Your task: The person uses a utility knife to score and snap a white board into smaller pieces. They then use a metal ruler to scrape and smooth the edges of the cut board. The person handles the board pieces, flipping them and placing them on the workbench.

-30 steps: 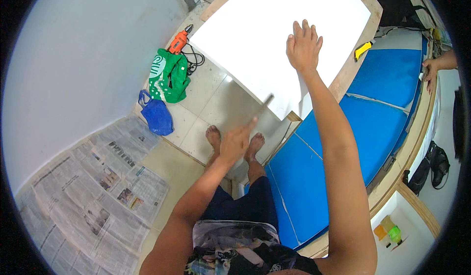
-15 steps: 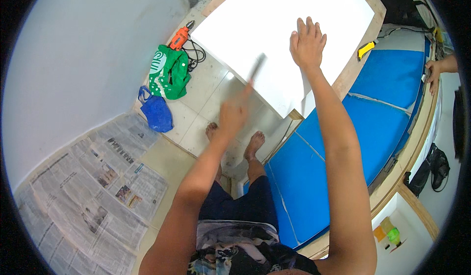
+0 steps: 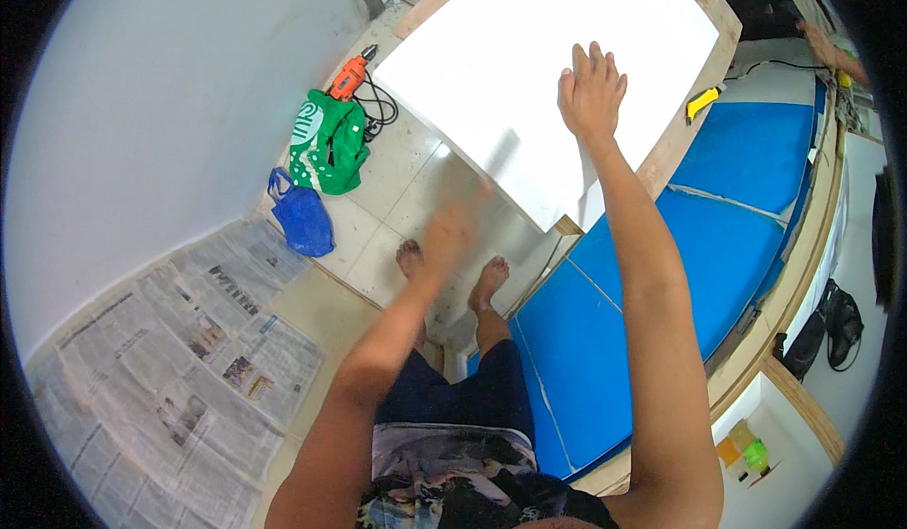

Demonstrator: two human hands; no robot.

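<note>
A large white sheet-covered board (image 3: 529, 66) lies across the far middle, with a cut corner near me. My left hand (image 3: 448, 236), smeared by motion, is closed round the handle of a file (image 3: 503, 154). Its dark, flat blade blurs against the board's near left edge. On the white surface my right hand (image 3: 591, 94) lies flat, fingers spread and holding nothing. A yellow utility knife (image 3: 703, 103) rests on the wooden panel (image 3: 660, 164) under the board, to the right of my right hand.
An orange drill (image 3: 350, 77), a green bag (image 3: 326, 142) and a blue bag (image 3: 302, 217) sit by the left wall. Newspapers (image 3: 189, 359) cover the floor at lower left. Blue cushions (image 3: 576, 340) line the right side. Another person's hand (image 3: 824, 47) shows at far right.
My left hand and the file have shifted slightly down and toward me, blurred throughout. My right hand stays flat on the board. The other person's hand has moved farther away, up the right side.
</note>
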